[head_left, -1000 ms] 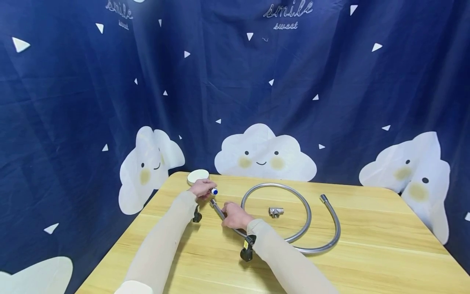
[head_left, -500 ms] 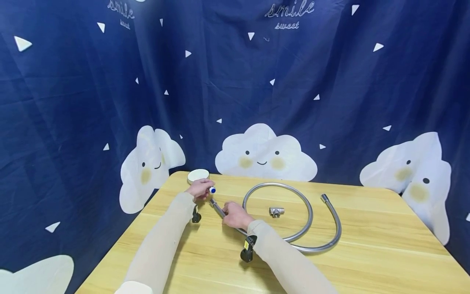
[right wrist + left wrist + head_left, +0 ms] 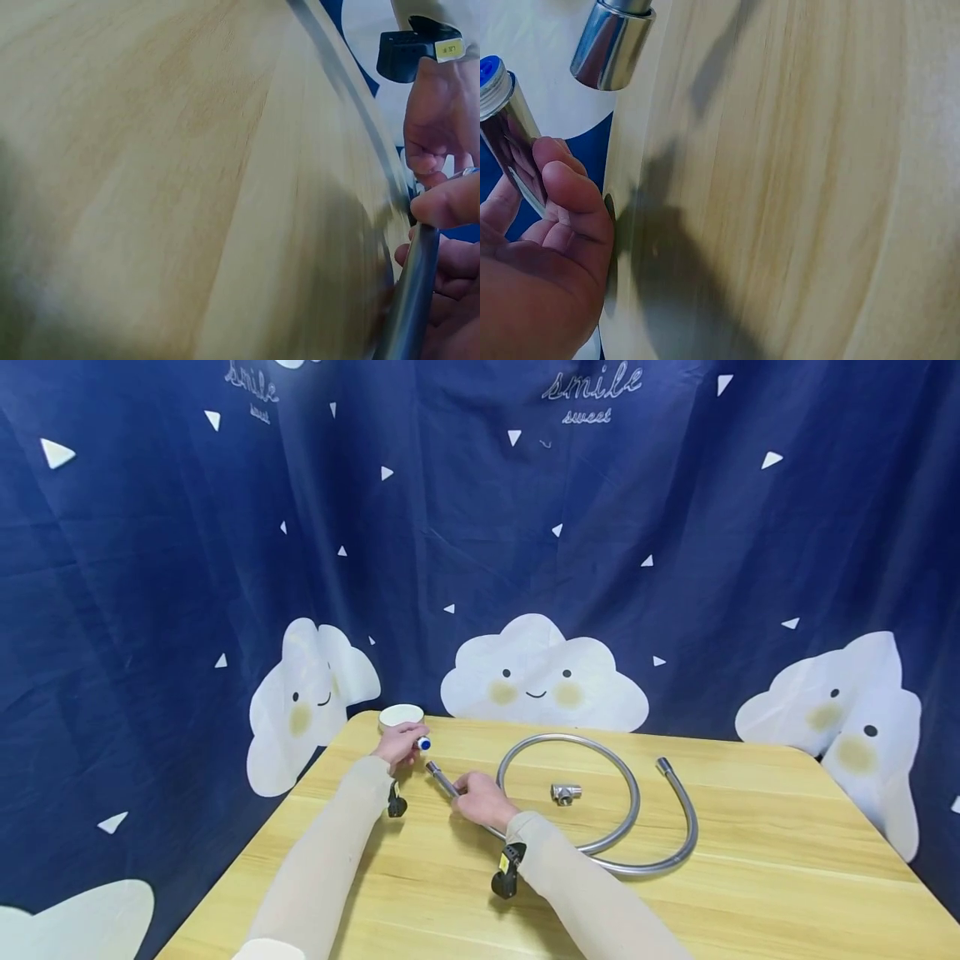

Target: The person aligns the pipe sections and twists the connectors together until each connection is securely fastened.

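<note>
Hand shower and hose were held close but unjoined near the worktop's far-left corner

The hand shower's round white face sat at the far-left corner of the wood-grain worktop; whether it touched the surface could not be told. The left hand was clamped on its chrome handle, fingers curled round it, with the blue-centred threaded end showing beyond the grip. Just beside that end, with a gap between, was the metal end nut of the hose. The right hand pinched the hose a little behind this nut, thumb and fingers together on it.

From there the grey metallic hose looped across the middle of the worktop, crossed itself and curved up on the right, its other end pointing to the far edge. A chrome tee fitting lay within the loop.

Both forearms, in cream sleeves, reached in from the near edge, each wrist bearing a black camera. Behind the far edge hung a dark blue curtain printed with white triangles and smiling clouds.
</note>
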Available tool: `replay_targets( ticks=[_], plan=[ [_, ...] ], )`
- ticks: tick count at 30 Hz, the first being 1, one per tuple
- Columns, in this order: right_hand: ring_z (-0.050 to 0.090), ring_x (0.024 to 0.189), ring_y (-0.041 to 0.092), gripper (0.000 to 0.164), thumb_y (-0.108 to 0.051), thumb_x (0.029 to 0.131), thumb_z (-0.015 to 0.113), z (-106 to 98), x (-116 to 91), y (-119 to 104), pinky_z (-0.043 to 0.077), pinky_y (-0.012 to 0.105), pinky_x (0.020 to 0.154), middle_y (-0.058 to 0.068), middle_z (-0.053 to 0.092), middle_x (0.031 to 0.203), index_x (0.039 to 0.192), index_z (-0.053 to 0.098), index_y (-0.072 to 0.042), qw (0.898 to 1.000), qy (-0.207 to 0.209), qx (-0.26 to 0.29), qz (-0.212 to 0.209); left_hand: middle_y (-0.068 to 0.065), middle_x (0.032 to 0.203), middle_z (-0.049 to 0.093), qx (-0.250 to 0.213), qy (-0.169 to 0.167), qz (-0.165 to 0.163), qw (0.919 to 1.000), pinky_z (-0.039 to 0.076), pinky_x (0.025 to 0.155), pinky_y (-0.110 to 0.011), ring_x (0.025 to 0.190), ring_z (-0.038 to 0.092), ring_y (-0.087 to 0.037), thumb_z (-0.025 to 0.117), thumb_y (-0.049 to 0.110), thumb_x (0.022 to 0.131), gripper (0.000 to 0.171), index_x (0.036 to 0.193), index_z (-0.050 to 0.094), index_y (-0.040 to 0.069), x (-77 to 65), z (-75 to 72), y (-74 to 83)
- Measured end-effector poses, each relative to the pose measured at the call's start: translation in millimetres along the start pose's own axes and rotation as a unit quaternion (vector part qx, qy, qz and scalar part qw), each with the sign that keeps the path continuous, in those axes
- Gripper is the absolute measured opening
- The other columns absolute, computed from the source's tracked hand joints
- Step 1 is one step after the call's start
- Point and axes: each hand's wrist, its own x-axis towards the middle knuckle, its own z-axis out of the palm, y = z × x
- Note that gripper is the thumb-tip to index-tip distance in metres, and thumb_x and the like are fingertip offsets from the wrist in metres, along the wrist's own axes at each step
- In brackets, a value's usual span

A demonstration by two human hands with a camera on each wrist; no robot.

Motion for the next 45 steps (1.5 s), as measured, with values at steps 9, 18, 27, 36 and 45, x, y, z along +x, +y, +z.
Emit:
replay_targets(
  ticks=[9,18,27,36,45],
  plan=[
    [0.057,0.075,0.015,0.021,-0.006,0.084,0.07,1,-1,1,0.048,0.029,0.067,0.007,0.071,0.091,0.104,0.073,0.001,0.999,0.023,0.029,-0.004,0.006,0.066,0.055,-0.039,0.02,0.021,0.9988,0.038,0.046,-0.019,0.051,0.047,-0.005,0.066,0.022,0.097,0.036,0.127,0.064,0.003,-7.3,0.9,-1.1],
    [0.056,0.074,0.015,0.015,-0.008,0.085,0.07,2,1,6,0.048,0.029,0.068,0.006,0.069,0.085,0.097,0.073,0.0,0.998,0.044,0.047,-0.008,0.006,0.073,0.056,-0.061,0.014,0.03,0.9976,0.038,0.047,-0.018,0.056,0.047,-0.006,0.065,0.024,0.099,0.038,0.132,0.06,0.006,-8.6,0.2,-4.6],
    [0.058,0.074,0.016,0.014,-0.01,0.085,0.071,1,3,6,0.049,0.03,0.069,0.006,0.069,0.085,0.096,0.072,-0.001,0.995,0.054,0.089,0.01,0.005,0.074,0.057,-0.067,0.011,0.033,0.9971,0.04,0.049,-0.02,0.059,0.049,-0.006,0.069,0.026,0.096,0.044,0.135,0.059,0.006,-11.7,2.1,-3.8],
    [0.054,0.066,0.015,0.012,-0.01,0.085,0.07,0,2,3,0.045,0.027,0.06,0.005,0.064,0.078,0.093,0.069,-0.001,0.992,0.054,0.115,0.013,0.004,0.074,0.057,-0.073,0.04,0.045,0.9956,0.04,0.051,-0.022,0.062,0.05,-0.008,0.072,0.022,0.094,0.042,0.132,0.061,0.007,-18.9,3.8,2.5],
    [0.05,0.066,0.014,0.009,-0.013,0.084,0.065,0,5,3,0.042,0.027,0.059,0.0,0.059,0.077,0.091,0.067,-0.007,0.99,0.062,0.128,0.01,0.006,0.075,0.058,-0.085,0.061,0.067,0.9923,0.039,0.05,-0.021,0.06,0.05,-0.007,0.074,0.021,0.093,0.04,0.129,0.063,0.006,-21.1,3.7,5.8]
  ],
)
